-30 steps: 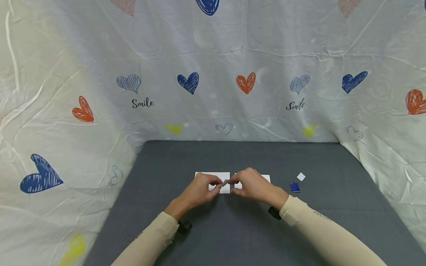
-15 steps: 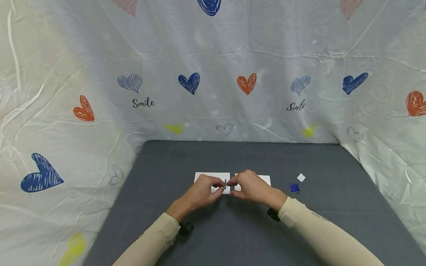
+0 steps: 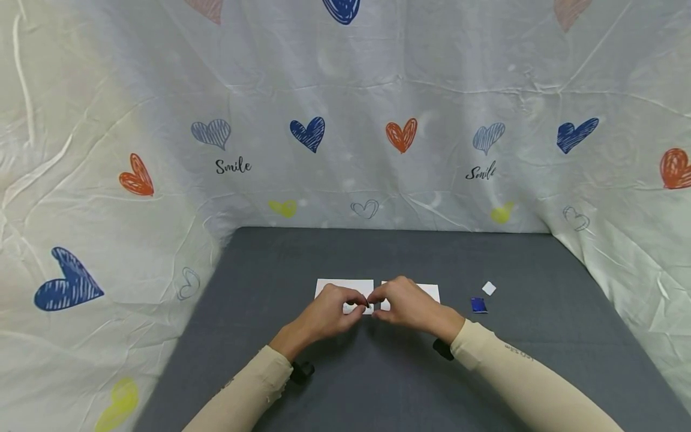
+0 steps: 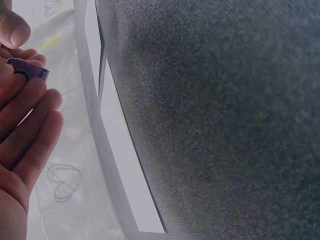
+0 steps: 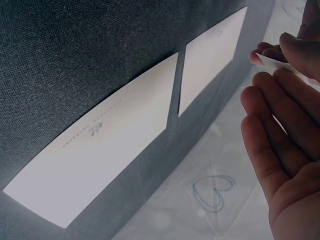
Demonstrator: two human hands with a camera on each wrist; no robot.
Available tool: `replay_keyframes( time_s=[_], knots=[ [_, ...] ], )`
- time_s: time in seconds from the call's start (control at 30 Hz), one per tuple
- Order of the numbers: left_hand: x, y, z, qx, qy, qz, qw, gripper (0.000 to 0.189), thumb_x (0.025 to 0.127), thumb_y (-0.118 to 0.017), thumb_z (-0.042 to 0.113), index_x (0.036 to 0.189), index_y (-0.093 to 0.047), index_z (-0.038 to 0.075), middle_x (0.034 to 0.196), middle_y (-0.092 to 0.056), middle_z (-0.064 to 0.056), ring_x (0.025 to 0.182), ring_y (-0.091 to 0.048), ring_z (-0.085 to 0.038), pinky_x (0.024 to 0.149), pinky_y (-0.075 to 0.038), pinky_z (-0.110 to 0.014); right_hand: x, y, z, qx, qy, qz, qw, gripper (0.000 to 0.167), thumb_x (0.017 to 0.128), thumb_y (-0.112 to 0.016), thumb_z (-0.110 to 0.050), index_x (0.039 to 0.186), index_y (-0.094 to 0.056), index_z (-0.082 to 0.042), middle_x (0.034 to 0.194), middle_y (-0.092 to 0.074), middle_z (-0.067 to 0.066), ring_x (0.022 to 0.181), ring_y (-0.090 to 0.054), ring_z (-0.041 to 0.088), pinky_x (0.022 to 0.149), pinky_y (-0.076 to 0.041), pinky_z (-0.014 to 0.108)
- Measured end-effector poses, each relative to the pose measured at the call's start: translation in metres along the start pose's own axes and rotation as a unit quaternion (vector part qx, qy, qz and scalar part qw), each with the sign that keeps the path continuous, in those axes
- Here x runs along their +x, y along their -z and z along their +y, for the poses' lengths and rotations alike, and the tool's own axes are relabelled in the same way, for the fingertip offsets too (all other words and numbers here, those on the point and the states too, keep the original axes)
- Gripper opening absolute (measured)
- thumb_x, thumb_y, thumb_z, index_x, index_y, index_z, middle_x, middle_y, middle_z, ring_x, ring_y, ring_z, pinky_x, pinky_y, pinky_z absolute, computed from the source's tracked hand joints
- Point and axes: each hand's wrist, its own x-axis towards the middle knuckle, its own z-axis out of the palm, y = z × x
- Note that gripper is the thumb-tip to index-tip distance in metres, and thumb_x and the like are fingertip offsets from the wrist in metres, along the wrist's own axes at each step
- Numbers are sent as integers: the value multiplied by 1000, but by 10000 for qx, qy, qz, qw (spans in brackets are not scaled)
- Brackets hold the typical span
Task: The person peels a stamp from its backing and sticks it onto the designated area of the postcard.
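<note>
My left hand (image 3: 326, 311) pinches a small packet (image 4: 34, 71) at the fingertips, just above the table. On the side that shows in the left wrist view the packet is purple, with a serrated edge; its pale side (image 5: 272, 64) shows in the right wrist view. Opposite, my right hand (image 3: 411, 306) has its fingertips on the packet as well, thumb pressed over it in the right wrist view. The other fingers of both hands lie loosely bent. Much of the packet is hidden by fingers. Beneath the hands lie two white cards, a left one (image 3: 335, 287) and a right one (image 3: 432, 291).
To the right on the dark grey table (image 3: 302, 252) lie a small blue square packet (image 3: 478, 305) and a small white square (image 3: 488, 288). Faint print marks one card (image 5: 115, 135). A white curtain (image 3: 351, 72) with printed hearts hangs behind and beside the table.
The packet has turned between the fingertips, from its grey face showing to a thin dark edge. Both hands stay almost in place, the right a touch lower. The cards have not moved.
</note>
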Motion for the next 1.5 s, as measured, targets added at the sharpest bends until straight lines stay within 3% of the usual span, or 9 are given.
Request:
replay_keyframes(
  time_s=[0.4,0.7,1.07,1.5],
  knots=[
    [1,2,0,-2,109,6,9999,12,98,-76,9,106,-85,9,100,-85,0,92,-80,-15,86,-65,-37,-1,0,3,-95,147,222,9996,9,96,-81,-9,103,-85,-14,89,-80,-8,74,-72,16,67,-53,25],
    [3,8,-4,424,60,330,9985,10,97,-81,11,104,-85,6,99,-85,-3,92,-82,-17,83,-65,-38,-1,2,1,-64,108,143,9998,11,97,-80,-8,104,-87,-15,91,-81,-9,73,-65,1,68,-54,22],
    [3,9,-4,332,-162,256,9990,7,95,-80,5,100,-85,9,96,-84,0,89,-80,-13,82,-65,-34,1,1,0,0,70,98,9999,12,97,-80,-9,106,-87,-15,95,-83,-8,76,-67,1,70,-55,23],
    [17,20,-2,291,187,419,9985,7,100,-77,6,102,-84,6,97,-84,-5,90,-81,-18,83,-67,-40,15,18,3,-168,-316,624,9974,7,101,-78,-13,100,-85,-13,93,-83,-1,85,-78,13,76,-63,31]
  ],
)
